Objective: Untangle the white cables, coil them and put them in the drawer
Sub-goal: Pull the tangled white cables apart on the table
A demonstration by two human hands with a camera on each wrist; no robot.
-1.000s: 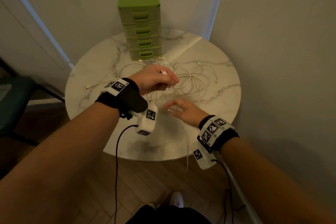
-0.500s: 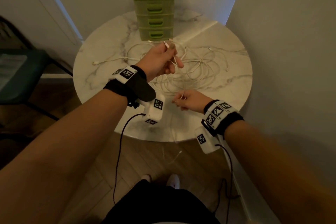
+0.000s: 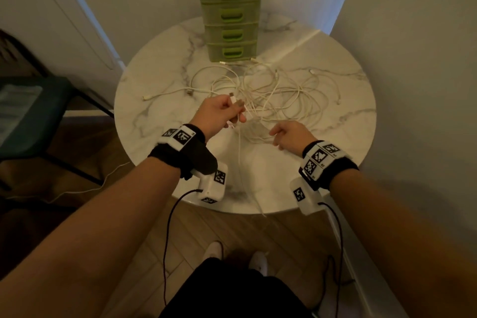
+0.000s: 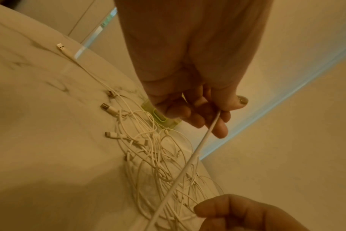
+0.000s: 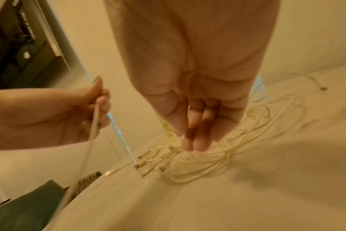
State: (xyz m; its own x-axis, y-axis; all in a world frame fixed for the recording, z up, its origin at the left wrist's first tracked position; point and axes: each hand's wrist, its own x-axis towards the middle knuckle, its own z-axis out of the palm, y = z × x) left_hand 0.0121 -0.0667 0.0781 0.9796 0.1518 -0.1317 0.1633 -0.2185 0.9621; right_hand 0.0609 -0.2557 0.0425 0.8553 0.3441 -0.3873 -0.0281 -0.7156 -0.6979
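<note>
A tangle of white cables (image 3: 281,95) lies on the round marble table (image 3: 154,111), also seen in the wrist views (image 4: 158,156) (image 5: 237,140). My left hand (image 3: 236,111) grips one white cable (image 3: 240,155) near its plug, above the table's near side. The strand hangs down past the table edge and runs taut in the left wrist view (image 4: 188,161). My right hand (image 3: 277,139) hovers over the tangle's near edge. Its fingers (image 5: 193,137) point down, relaxed, and hold nothing. The green drawer unit (image 3: 229,8) stands at the back with all its drawers closed.
Several plug ends (image 4: 109,109) lie at the tangle's left side. A dark chair (image 3: 33,111) stands left of the table. A wall (image 3: 413,85) runs close on the right. Another white cable (image 3: 77,191) trails on the wooden floor.
My left hand has drawn back toward me and lower with the cable. My right hand, curled at the hanging strand half a second ago, now has loose fingers and sits slightly further right.
</note>
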